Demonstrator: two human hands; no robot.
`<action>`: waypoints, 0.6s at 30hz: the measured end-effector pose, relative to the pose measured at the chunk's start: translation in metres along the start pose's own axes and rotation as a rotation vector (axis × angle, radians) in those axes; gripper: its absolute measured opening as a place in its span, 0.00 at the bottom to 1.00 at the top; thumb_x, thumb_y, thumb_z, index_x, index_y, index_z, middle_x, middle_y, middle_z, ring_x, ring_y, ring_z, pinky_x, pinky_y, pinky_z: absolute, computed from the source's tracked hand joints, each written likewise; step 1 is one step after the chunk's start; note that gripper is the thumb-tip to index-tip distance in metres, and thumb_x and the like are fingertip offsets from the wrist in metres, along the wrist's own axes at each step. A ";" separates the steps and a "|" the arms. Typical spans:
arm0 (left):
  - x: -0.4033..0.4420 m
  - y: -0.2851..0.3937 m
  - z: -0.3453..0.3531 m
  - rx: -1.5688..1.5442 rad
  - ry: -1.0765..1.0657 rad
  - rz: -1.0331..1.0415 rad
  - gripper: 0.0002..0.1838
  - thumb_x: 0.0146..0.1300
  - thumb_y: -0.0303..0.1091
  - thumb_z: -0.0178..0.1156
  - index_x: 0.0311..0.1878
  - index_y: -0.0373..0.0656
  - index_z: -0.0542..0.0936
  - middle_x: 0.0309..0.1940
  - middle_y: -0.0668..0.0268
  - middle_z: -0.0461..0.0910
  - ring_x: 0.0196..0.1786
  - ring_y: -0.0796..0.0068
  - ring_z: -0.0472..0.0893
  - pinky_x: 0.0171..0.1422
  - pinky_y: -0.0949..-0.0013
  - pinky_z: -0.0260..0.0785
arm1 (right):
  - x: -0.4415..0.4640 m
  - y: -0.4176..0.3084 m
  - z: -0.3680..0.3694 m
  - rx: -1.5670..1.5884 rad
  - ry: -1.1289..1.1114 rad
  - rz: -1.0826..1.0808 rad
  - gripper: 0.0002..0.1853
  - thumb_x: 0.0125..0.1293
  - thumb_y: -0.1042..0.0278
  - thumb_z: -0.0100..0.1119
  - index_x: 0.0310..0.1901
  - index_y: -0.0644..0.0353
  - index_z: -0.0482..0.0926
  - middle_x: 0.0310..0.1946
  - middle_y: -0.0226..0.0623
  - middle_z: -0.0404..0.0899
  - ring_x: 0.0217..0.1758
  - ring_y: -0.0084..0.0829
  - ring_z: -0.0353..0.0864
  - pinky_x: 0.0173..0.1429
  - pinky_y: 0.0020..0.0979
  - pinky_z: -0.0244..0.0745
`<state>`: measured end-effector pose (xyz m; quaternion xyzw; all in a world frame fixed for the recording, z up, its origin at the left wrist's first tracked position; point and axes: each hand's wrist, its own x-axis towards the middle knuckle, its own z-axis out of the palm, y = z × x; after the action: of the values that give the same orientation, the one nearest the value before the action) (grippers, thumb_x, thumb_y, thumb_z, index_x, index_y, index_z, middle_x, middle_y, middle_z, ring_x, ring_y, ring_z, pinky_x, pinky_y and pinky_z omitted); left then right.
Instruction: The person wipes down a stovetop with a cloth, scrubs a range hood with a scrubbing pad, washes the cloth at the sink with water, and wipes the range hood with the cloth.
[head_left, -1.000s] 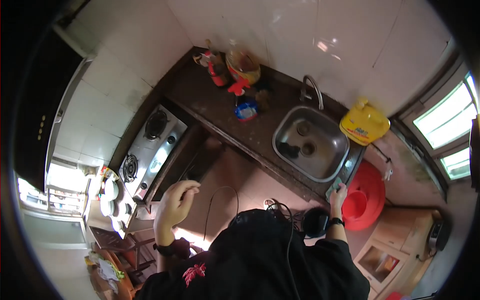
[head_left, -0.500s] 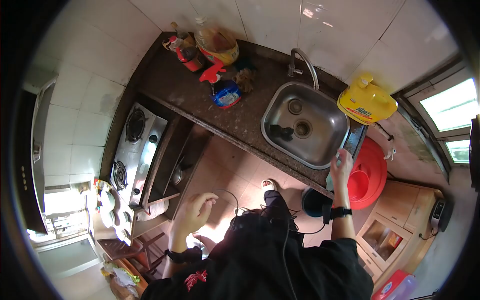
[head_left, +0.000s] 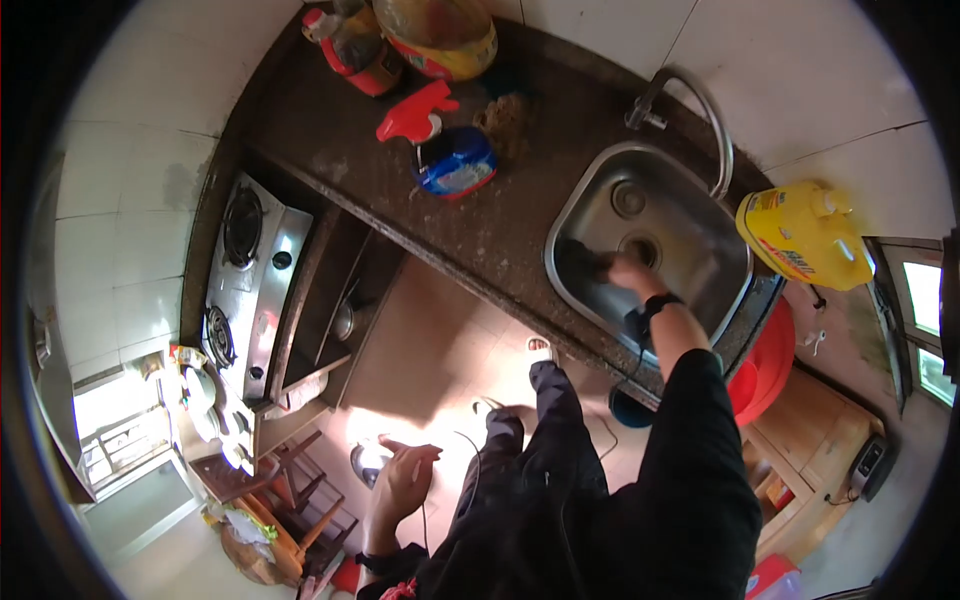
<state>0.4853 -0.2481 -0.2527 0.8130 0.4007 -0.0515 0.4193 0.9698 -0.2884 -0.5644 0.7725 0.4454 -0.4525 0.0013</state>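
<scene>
My right hand (head_left: 630, 275) reaches down into the steel sink (head_left: 690, 215). Its fingers close on a dark, crumpled cloth (head_left: 578, 258) at the sink's left side, beside the drain; the fingertips are partly lost against it. My left hand (head_left: 405, 478) hangs over the floor, well away from the counter, with nothing in it and its fingers loosely bent. Above the sink curves a metal faucet (head_left: 715, 125). To the sink's right stands a yellow detergent jug (head_left: 800, 235).
On the counter (head_left: 330, 150) are a blue spray bottle with a red trigger (head_left: 458, 162), a brown scrubber (head_left: 505, 122), a red-capped bottle (head_left: 355, 55) and an oil jug (head_left: 440, 40). A gas stove (head_left: 255, 275) is at the left. A red basin (head_left: 772, 365) sits below the right counter end.
My right hand has moved from the sink's front right corner into the sink, onto the dark cloth. My body has come closer to the counter. My left hand has dropped lower in view.
</scene>
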 end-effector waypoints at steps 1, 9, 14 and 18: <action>0.003 0.002 0.001 -0.062 -0.012 -0.049 0.08 0.63 0.22 0.53 0.43 0.39 0.79 0.34 0.57 0.83 0.41 0.59 0.83 0.52 0.62 0.71 | -0.007 0.003 -0.007 0.276 -0.173 -0.010 0.29 0.62 0.52 0.54 0.57 0.68 0.73 0.55 0.60 0.74 0.59 0.53 0.74 0.62 0.44 0.70; 0.022 0.013 0.002 -0.081 -0.023 -0.033 0.07 0.64 0.23 0.54 0.42 0.39 0.79 0.34 0.59 0.83 0.41 0.62 0.83 0.55 0.67 0.68 | -0.028 0.024 0.024 0.243 0.649 0.195 0.30 0.56 0.58 0.64 0.59 0.56 0.68 0.47 0.48 0.76 0.55 0.50 0.75 0.59 0.46 0.70; 0.036 0.019 -0.001 -0.037 -0.033 0.013 0.07 0.64 0.23 0.53 0.43 0.39 0.79 0.34 0.58 0.83 0.41 0.61 0.83 0.51 0.66 0.69 | -0.032 -0.006 -0.002 -0.198 0.659 0.126 0.37 0.50 0.59 0.70 0.61 0.51 0.63 0.58 0.41 0.69 0.63 0.43 0.68 0.67 0.42 0.61; 0.044 0.025 -0.002 -0.042 -0.042 -0.048 0.06 0.65 0.24 0.53 0.42 0.39 0.78 0.34 0.57 0.83 0.41 0.60 0.83 0.50 0.64 0.71 | 0.005 0.004 -0.001 -0.253 0.409 0.046 0.37 0.51 0.59 0.69 0.62 0.54 0.63 0.55 0.47 0.72 0.61 0.46 0.71 0.63 0.42 0.66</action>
<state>0.5317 -0.2283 -0.2543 0.7927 0.4123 -0.0703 0.4435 0.9745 -0.2873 -0.5685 0.8517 0.4720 -0.2268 0.0181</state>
